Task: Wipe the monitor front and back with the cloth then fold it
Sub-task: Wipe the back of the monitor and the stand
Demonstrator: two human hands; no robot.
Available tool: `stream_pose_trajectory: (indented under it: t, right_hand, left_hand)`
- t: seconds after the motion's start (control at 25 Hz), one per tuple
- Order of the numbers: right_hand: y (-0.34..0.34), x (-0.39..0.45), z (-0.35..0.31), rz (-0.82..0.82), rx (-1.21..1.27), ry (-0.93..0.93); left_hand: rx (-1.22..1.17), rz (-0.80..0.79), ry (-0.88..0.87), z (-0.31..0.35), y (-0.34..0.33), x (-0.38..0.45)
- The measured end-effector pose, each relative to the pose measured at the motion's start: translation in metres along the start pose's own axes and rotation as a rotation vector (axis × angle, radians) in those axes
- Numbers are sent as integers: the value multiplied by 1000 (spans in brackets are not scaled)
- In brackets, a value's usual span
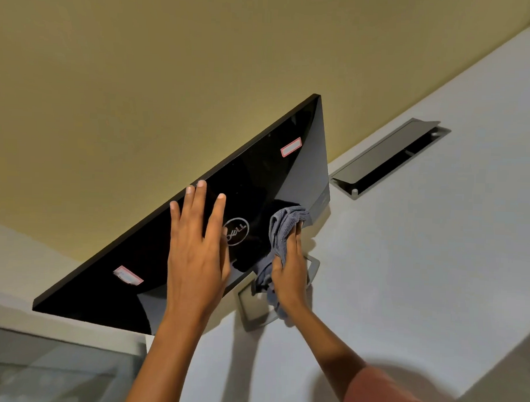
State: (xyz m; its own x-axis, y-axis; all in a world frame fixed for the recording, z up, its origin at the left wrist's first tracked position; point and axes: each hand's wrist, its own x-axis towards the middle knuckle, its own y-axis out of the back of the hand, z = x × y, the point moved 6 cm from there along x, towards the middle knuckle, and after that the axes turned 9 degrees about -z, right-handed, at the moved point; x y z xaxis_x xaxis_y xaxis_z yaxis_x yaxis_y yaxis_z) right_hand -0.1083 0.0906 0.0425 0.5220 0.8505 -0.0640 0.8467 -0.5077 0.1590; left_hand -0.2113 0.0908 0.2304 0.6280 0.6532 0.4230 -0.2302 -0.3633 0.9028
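Head view | on my head | faces forward-down, tilted | close on monitor (258, 176) back, white desk (405, 266)

A white, smooth tabletop (405, 266) fills the right and lower part of the view. Set flush into it is a grey rectangular cable hatch (388, 158) with its lid tilted open over a dark slot. The grey, square open-frame metal stand (255, 308) of a glossy black flat monitor (153, 257) rests directly on the tabletop, well apart from the hatch.
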Motion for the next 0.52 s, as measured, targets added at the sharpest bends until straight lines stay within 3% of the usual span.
stream_pose_trajectory:
  t: [0.16, 0.28, 0.4, 0.52]
  right_hand:
    - [-9, -26, 15, -149, 1, -19]
    - [-13, -26, 14, -104, -144, 37]
    - [-27, -28, 7, -33, -477, 162]
    - [-43, -45, 40, -148, -769, 267]
  left_hand:
    - [24, -13, 15, 4, -10, 17]
    - [52, -33, 3, 6, -20, 22]
    - [88, -42, -18, 4, -25, 24]
    - [101, -44, -43, 2, -27, 23]
